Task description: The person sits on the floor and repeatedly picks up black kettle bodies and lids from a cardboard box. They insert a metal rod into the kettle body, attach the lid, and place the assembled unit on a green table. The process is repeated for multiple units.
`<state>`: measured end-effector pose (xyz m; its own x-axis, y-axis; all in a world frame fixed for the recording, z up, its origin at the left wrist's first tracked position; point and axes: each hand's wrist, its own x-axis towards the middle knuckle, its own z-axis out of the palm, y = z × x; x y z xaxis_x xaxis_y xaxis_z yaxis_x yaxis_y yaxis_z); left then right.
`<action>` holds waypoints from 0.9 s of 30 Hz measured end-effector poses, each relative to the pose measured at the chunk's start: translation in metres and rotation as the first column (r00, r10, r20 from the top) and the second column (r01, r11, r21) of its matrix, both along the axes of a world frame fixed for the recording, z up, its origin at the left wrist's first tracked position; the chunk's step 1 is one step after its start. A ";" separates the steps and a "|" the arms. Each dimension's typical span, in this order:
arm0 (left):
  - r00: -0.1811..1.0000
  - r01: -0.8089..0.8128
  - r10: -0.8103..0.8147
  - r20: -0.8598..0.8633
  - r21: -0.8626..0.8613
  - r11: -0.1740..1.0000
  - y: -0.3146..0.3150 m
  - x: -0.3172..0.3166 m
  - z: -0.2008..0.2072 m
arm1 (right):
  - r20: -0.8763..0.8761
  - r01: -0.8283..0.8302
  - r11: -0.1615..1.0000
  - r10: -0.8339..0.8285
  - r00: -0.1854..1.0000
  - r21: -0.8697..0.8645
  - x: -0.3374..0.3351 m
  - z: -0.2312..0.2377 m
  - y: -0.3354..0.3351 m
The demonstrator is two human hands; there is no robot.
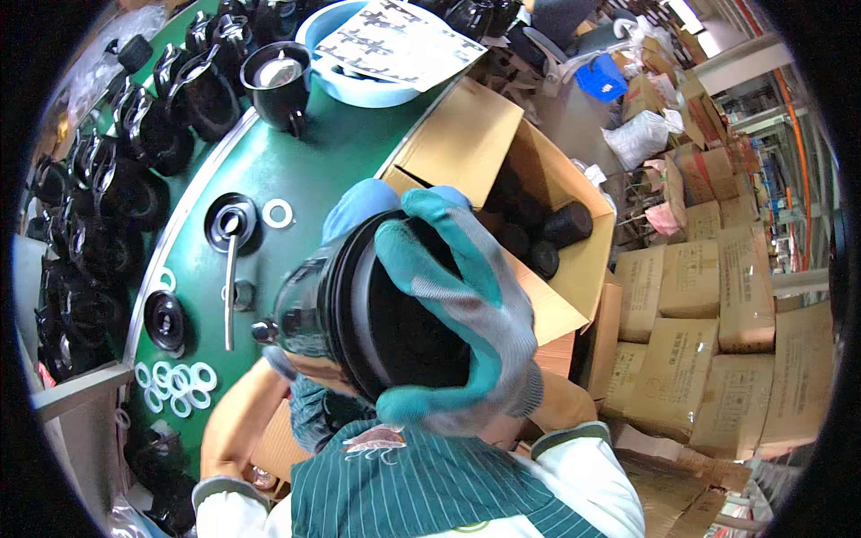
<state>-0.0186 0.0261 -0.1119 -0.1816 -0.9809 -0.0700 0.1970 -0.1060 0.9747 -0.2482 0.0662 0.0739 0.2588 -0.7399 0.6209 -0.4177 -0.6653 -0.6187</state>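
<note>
In front of my chest is a tilted glass pot (pixel 303 300) with a wide black round part (pixel 404 323) at its right end and a small shiny metal knob (pixel 263 332) at its left. My right hand (pixel 502 332), in a grey and teal glove, is closed around the black round part with fingers and thumb spread across its rim. Blue-gloved fingers of my left hand (pixel 354 208) grip the far side of the pot, which hides most of that hand. Left of the pot on the green table (pixel 314 170) lie a black disc with a metal rod (pixel 230 269) and a white ring (pixel 278 213).
Several white rings (pixel 179 387) and another black disc (pixel 165 321) lie nearer on the left. Black pots (pixel 143 134) crowd the left side. A black mug-like vessel (pixel 278 85) stands near a blue basin (pixel 314 31). An open carton (pixel 574 278) holds black cylinders; cartons (pixel 686 350) are stacked right.
</note>
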 end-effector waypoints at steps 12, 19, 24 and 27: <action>0.720 0.349 0.440 0.537 -0.828 0.438 -0.025 0.034 0.121 | 0.457 -0.192 0.649 -0.267 0.848 0.736 -0.065 -0.147 -0.007; 0.971 -0.165 0.194 0.140 -0.199 0.966 -0.007 0.066 0.014 | -0.098 -0.142 0.986 0.151 0.984 0.091 -0.034 -0.065 -0.014; 0.757 0.084 0.489 0.434 -0.806 0.585 -0.004 0.034 0.098 | 0.609 -0.360 0.724 -0.103 0.787 0.588 -0.029 -0.124 0.003; 0.797 0.196 0.350 0.493 -0.758 0.623 -0.011 0.047 0.097 | 0.486 -0.319 0.702 -0.044 0.873 0.637 -0.053 -0.177 0.010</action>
